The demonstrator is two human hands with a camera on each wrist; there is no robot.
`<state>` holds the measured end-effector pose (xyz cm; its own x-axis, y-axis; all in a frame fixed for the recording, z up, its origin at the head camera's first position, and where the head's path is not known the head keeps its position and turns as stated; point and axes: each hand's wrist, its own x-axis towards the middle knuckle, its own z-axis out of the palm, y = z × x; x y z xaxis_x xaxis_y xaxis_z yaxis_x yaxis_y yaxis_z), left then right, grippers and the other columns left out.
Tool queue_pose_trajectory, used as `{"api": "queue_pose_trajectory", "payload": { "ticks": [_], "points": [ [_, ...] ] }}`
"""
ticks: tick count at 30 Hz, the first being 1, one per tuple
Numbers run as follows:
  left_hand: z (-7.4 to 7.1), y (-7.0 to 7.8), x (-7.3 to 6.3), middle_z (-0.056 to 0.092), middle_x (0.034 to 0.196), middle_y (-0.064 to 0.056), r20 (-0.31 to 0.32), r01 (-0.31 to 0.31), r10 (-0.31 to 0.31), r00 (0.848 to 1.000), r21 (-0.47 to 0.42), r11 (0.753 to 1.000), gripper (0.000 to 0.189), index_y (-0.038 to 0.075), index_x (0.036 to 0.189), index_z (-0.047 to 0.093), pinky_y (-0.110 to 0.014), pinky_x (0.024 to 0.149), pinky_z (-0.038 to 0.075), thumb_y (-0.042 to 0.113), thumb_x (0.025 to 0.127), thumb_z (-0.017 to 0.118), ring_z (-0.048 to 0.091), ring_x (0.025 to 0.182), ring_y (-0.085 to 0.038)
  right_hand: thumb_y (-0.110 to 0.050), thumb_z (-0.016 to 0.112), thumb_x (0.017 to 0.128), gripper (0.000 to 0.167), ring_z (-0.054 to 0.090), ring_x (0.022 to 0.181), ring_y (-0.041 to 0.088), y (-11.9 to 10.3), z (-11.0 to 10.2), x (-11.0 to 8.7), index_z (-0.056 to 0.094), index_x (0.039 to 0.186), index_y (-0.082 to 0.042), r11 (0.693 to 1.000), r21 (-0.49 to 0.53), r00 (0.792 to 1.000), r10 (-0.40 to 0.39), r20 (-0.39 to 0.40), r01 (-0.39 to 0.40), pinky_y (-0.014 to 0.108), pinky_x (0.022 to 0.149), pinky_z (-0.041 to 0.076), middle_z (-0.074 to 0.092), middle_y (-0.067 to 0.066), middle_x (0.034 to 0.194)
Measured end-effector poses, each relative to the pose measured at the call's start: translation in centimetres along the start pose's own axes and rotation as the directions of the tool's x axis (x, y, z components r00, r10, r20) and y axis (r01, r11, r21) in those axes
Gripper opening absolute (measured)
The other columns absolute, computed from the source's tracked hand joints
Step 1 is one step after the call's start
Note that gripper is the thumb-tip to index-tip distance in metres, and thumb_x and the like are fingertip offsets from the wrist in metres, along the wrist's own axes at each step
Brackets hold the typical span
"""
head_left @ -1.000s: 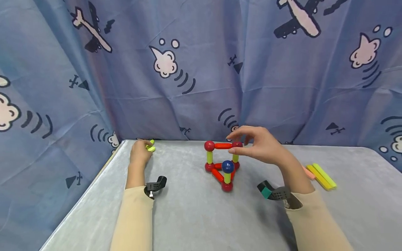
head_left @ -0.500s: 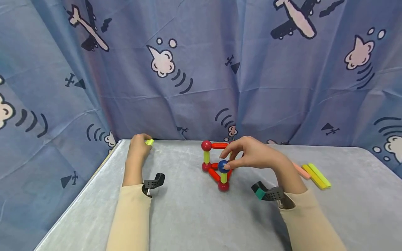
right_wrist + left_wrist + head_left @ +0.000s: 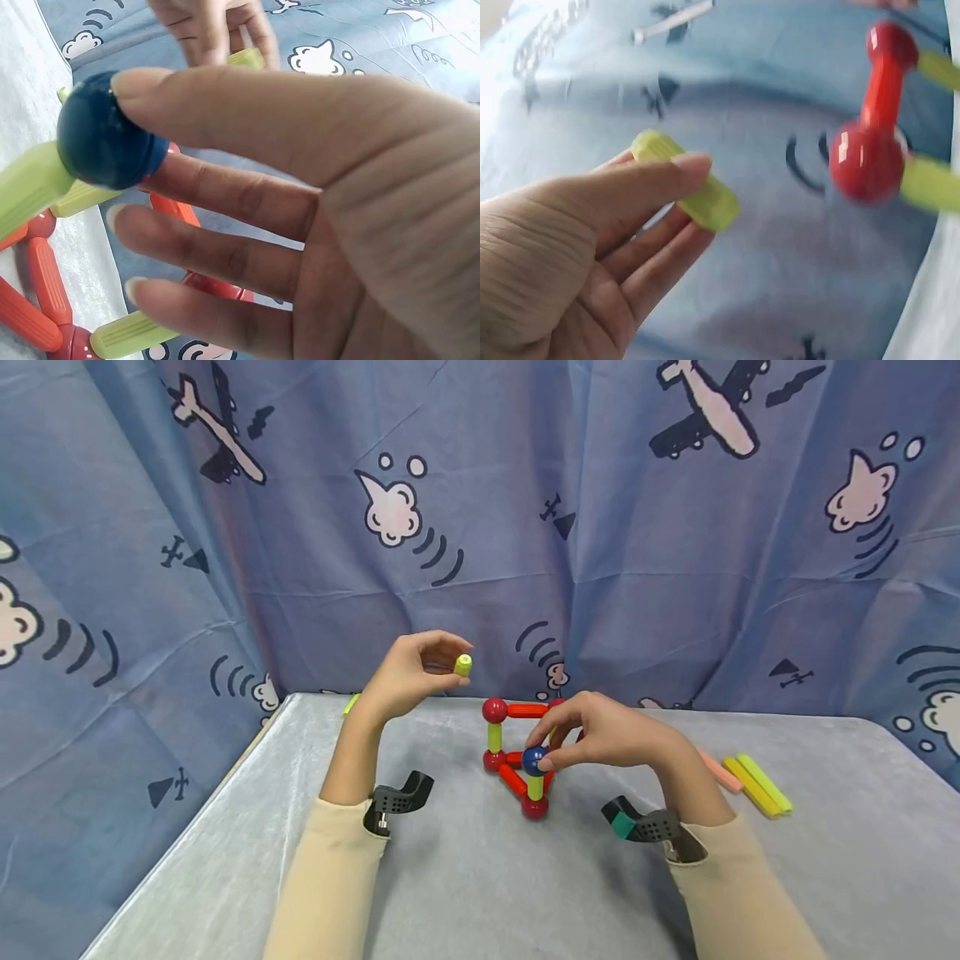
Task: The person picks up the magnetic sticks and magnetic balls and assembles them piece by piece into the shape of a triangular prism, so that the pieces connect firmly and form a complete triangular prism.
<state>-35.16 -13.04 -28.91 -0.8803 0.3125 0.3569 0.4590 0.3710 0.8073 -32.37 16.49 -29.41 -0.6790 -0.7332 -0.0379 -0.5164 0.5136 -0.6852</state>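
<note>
A magnetic building frame stands mid-table: red balls (image 3: 494, 710) joined by red rods (image 3: 527, 711) and upright yellow-green rods (image 3: 495, 737). At its near corner, a blue ball (image 3: 533, 760) sits on top of an upright yellow-green rod. My right hand (image 3: 611, 735) pinches that ball between thumb and index finger; in the right wrist view the other fingers are extended. Raised left of the frame, my left hand (image 3: 412, 672) pinches a short yellow-green magnetic rod (image 3: 686, 180) between thumb and fingers. The far right ball is partly hidden behind my right hand.
Right of my right hand lie a salmon rod (image 3: 722, 771), a yellow rod (image 3: 752, 786) and a lime rod (image 3: 766, 783). Another yellow-green rod (image 3: 350, 703) rests at the table's back left. A patterned curtain (image 3: 480, 568) hangs directly behind the table edge.
My left hand has lifted a yellow-green rod from the back left and carried it right, towards the frame. My right hand moved from near the far right red ball to the blue ball and pinched it.
</note>
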Motion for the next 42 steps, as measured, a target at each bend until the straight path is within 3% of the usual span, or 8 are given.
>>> {"api": "queue_pose_trajectory", "payload": {
  "ticks": [5,13,21,30,35,42],
  "points": [
    [1.8,1.0,0.0,0.075,0.107,-0.014,0.145,-0.038,0.046,0.988,-0.061,0.997,0.028,0.004,0.111,0.075,-0.034,0.085,0.062,-0.002,0.084,0.078,0.075,0.097,-0.024,-0.02,0.079,0.088,0.022,0.071,0.093,0.016,0.0,0.2,0.1,0.078,0.109,-0.014,1.0,0.002,1.0,-0.009,0.01,0.009,0.031,0.079,0.061,0.077,0.002,0.104],
    [3.4,0.9,0.1,0.074,0.107,-0.017,0.305,-0.015,0.038,0.951,-0.075,0.997,0.025,0.002,0.108,0.075,-0.033,0.089,0.061,-0.004,0.083,0.078,0.074,0.097,-0.021,-0.018,0.078,0.089,0.021,0.073,0.092,0.015,0.1,0.4,0.2,0.078,0.109,-0.012,0.999,0.023,0.999,-0.025,0.02,0.025,0.028,0.08,0.061,0.077,0.002,0.104],
    [3.8,0.5,0.3,0.074,0.101,-0.005,0.367,-0.068,0.036,0.93,0.075,0.995,0.026,0.008,0.104,0.079,-0.026,0.077,0.053,-0.004,0.082,0.078,0.06,0.086,-0.018,-0.018,0.078,0.089,0.022,0.073,0.094,0.015,0.0,0.3,0.3,0.077,0.11,-0.012,0.999,0.015,0.999,-0.041,0.025,0.041,0.028,0.082,0.061,0.077,0.002,0.105],
    [4.4,0.6,0.7,0.075,0.104,-0.006,0.402,-0.13,0.079,0.912,0.101,0.986,0.024,0.008,0.101,0.081,-0.028,0.075,0.055,-0.007,0.081,0.077,0.06,0.083,-0.018,-0.018,0.079,0.088,0.023,0.072,0.093,0.015,0.1,0.1,0.3,0.077,0.11,-0.012,0.999,0.013,0.999,-0.042,0.02,0.042,0.026,0.081,0.061,0.077,0.002,0.104],
    [5.2,0.8,0.9,0.075,0.103,-0.007,0.447,-0.145,0.071,0.892,0.134,0.98,0.025,0.007,0.102,0.08,-0.025,0.075,0.058,-0.007,0.081,0.077,0.063,0.083,-0.015,-0.018,0.081,0.086,0.021,0.074,0.088,0.017,0.3,0.0,0.3,0.077,0.105,-0.011,0.999,0.023,0.999,-0.049,-0.017,0.049,0.027,0.078,0.061,0.078,0.003,0.099],
    [5.8,0.8,1.0,0.075,0.1,-0.005,0.458,-0.131,0.044,0.888,0.16,0.978,0.025,0.009,0.1,0.081,-0.021,0.073,0.057,-0.005,0.079,0.08,0.063,0.083,-0.014,-0.019,0.084,0.082,0.022,0.074,0.084,0.017,0.4,-0.1,0.2,0.077,0.1,-0.009,0.999,0.039,0.999,-0.007,-0.05,0.009,0.028,0.075,0.062,0.077,0.004,0.093]
  ]
}}
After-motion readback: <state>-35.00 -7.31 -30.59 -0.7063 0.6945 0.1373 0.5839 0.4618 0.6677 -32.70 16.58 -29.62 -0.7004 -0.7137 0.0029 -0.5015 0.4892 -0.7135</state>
